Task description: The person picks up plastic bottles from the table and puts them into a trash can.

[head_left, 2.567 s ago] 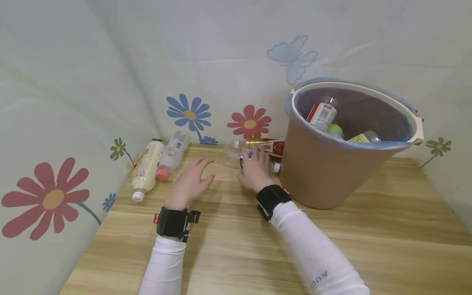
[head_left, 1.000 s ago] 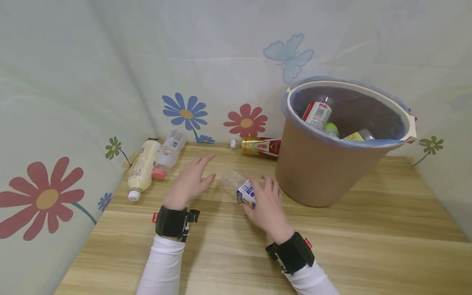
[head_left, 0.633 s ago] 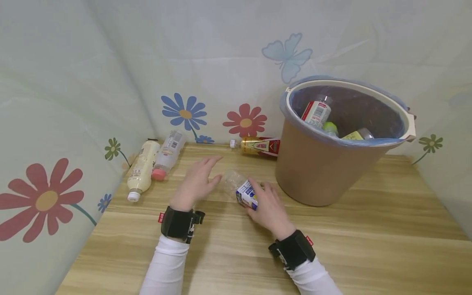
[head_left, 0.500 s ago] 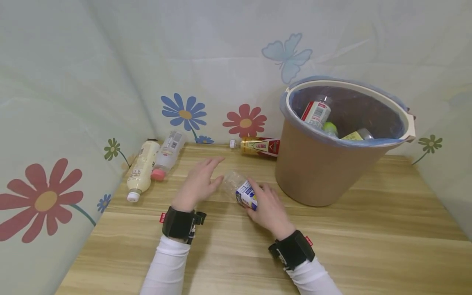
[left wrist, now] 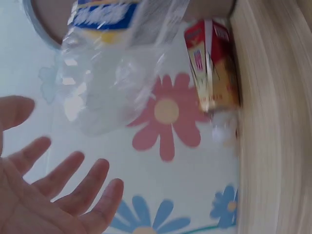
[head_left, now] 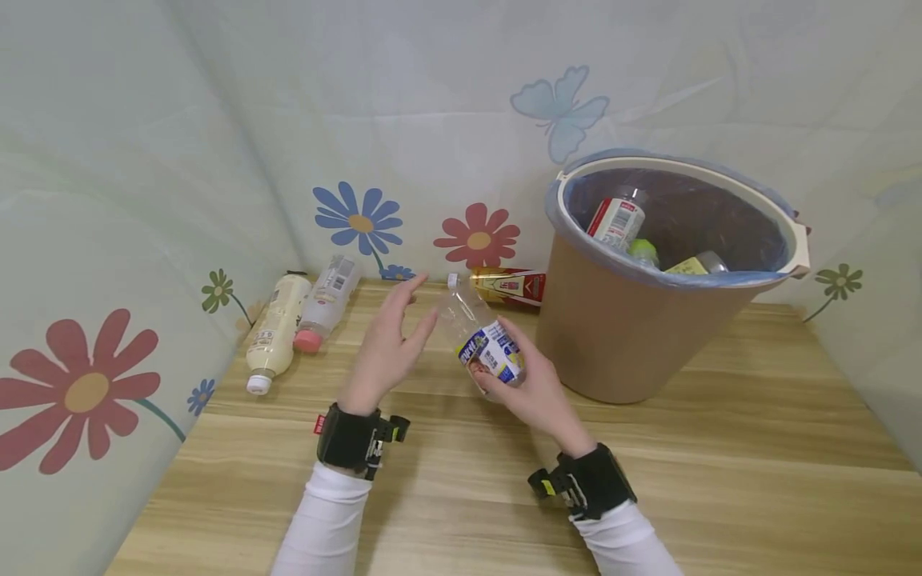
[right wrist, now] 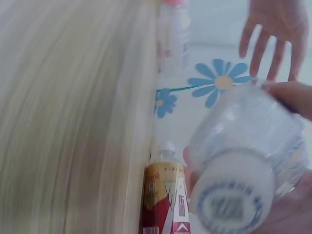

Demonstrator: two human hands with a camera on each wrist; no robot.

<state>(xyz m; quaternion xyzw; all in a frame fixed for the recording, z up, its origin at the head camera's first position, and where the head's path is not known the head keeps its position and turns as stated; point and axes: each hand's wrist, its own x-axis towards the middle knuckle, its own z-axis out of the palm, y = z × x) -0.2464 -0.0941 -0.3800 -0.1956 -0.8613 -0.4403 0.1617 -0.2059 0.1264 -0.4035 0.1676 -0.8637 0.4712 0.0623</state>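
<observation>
My right hand (head_left: 536, 392) grips a clear plastic bottle (head_left: 493, 352) with a blue-and-white label, its thumb on the near side. The bottle is tilted above the table, its clear end toward my left hand (head_left: 386, 344). In the right wrist view its white cap (right wrist: 231, 192) faces the camera. My left hand holds nothing; its fingers (left wrist: 87, 187) are spread and slightly bent, apart from the bottle. Behind the held bottle, a red-and-gold bottle (head_left: 510, 286) lies against the wall, partly covered in the head view.
At the right stands a brown bin (head_left: 612, 336) lined with a blue bag, with several bottles inside. On the left, a cream bottle (head_left: 279, 332) and a clear bottle with a pink cap (head_left: 327, 304) lie on the wooden table (head_left: 446, 496). Flower-printed fabric walls surround it.
My right hand has drawn the clear bottle away from the wall toward me, then raised and turned it so its label shows more. My left hand has risen slightly toward the bottle's end.
</observation>
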